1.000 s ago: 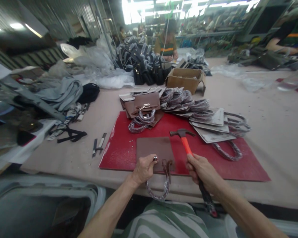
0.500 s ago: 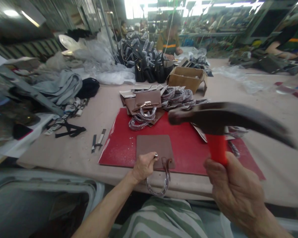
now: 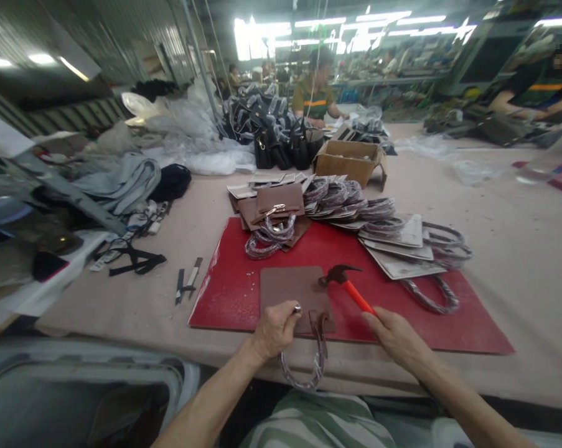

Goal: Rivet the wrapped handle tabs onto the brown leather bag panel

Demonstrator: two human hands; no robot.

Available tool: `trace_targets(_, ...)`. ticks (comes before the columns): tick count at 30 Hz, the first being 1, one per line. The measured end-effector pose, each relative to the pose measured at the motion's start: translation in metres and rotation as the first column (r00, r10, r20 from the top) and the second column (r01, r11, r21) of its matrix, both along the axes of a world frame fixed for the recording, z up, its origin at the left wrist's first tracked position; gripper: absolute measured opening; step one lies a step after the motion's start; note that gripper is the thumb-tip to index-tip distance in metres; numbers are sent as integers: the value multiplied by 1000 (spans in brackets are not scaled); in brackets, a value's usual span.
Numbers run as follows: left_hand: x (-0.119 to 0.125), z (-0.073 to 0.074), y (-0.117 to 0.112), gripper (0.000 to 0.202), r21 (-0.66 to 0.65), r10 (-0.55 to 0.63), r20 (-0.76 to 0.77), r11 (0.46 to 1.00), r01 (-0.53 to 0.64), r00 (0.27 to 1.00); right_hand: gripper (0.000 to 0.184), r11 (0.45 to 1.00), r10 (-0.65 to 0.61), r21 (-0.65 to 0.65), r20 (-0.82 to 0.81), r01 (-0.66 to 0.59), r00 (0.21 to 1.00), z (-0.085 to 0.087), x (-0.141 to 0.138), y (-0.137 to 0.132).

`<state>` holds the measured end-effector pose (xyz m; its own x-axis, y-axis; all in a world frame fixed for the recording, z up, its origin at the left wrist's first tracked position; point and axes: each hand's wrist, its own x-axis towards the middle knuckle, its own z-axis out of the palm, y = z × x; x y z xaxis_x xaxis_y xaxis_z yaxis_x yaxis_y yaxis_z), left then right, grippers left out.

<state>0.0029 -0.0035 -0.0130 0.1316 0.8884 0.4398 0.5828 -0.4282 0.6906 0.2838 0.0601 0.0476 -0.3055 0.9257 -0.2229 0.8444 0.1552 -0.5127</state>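
Note:
My left hand is closed around a small metal punch, whose shiny top end shows above the fist. It rests over a flat brown leather panel on the red mat. A plastic-wrapped bag handle is joined to the panel's near edge and hangs over the table edge. In my right hand is a claw hammer with an orange-red handle. Its dark head is low, right of the punch and near the panel's right side. The punch's lower end is hidden by my fingers.
Behind the panel lie brown bag pieces and stacked panels with wrapped handles. A cardboard box and black handbags stand farther back. Blades lie left of the mat. Co-workers sit across the table.
The hammer has come down from high in front of me to just above the mat, beside the panel. My left hand keeps hold of the punch in about the same place.

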Motion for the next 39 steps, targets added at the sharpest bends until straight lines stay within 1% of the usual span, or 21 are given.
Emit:
trace_targets(1,0,0,0,16,-14,1,2,1000,-1,1000,33,999,-34,26,80,32,996,-7,0,7)
trace_targets(3,-1,-1,-1,15,-43,5,13,999,-4,1000,28,982,-86,185,259,37,962,-16,-3,14)
trace_targets(5,-2,-2,-2,15,-69,13,27,998,-11,1000,29,915,-92,401,325,-49,941,-21,-13,13)
trace_targets(7,-1,-4,-4,16,-83,14,34,996,-11,999,37,828,-4,543,255,-139,967,-26,-30,4)
trace_targets(9,1,-4,-5,17,-91,10,37,996,-7,999,48,797,156,566,143,-210,977,-34,-52,-10)
trace_targets(12,4,-3,1,20,-179,68,144,983,-42,987,63,837,314,460,38,-295,949,-49,-82,-30)
trace_targets(13,3,-1,5,21,-236,146,262,968,-84,954,66,858,318,418,24,-298,948,-52,-89,-34)
trace_targets(14,0,1,10,23,-297,258,410,945,-139,875,68,877,308,385,13,-289,951,-54,-93,-38)
trace_targets(16,-15,7,21,30,-413,481,647,873,-259,592,68,901,285,344,-9,-264,959,-54,-95,-40)
trace_targets(17,-26,10,25,33,-450,549,679,836,-315,486,67,907,280,334,-18,-258,960,-53,-95,-40)
trace_targets(18,-39,13,27,34,-471,599,641,801,-371,480,66,912,275,324,-24,-252,961,-51,-94,-40)
trace_targets(19,-53,16,28,31,-474,642,518,765,-435,565,66,916,270,314,-26,-249,962,-49,-93,-39)
trace_targets(20,-66,19,28,28,-446,679,324,724,-527,658,66,920,266,304,-26,-246,964,-48,-93,-39)
trace_targets(21,-78,22,26,25,-384,702,93,680,-625,706,66,923,262,299,-25,-243,965,-48,-93,-38)
trace_targets(22,-88,24,23,22,-301,701,-136,644,-704,700,67,922,263,302,-23,-244,965,-48,-93,-38)
trace_targets(23,-95,25,20,20,-214,686,-327,616,-758,650,66,918,262,315,-21,-243,965,-49,-93,-38)
trace_targets(26,-100,26,12,17,-46,599,-636,600,-799,486,62,885,264,400,-12,-237,965,-57,-93,-38)
trace_targets(29,-95,20,11,17,41,556,-720,632,-774,416,59,831,270,503,4,-236,963,-69,-91,-35)
trace_targets(32,-94,15,12,14,75,575,-702,646,-760,420,57,789,277,564,25,-243,960,-77,-90,-31)
trace_targets(36,-91,17,1,16,97,670,-573,627,-773,471,56,754,292,601,55,-265,955,-80,-90,-28)
trace_targets(39,-69,16,-25,12,57,704,-419,651,-757,574,62,742,298,611,69,-277,952,-80,-90,-30)
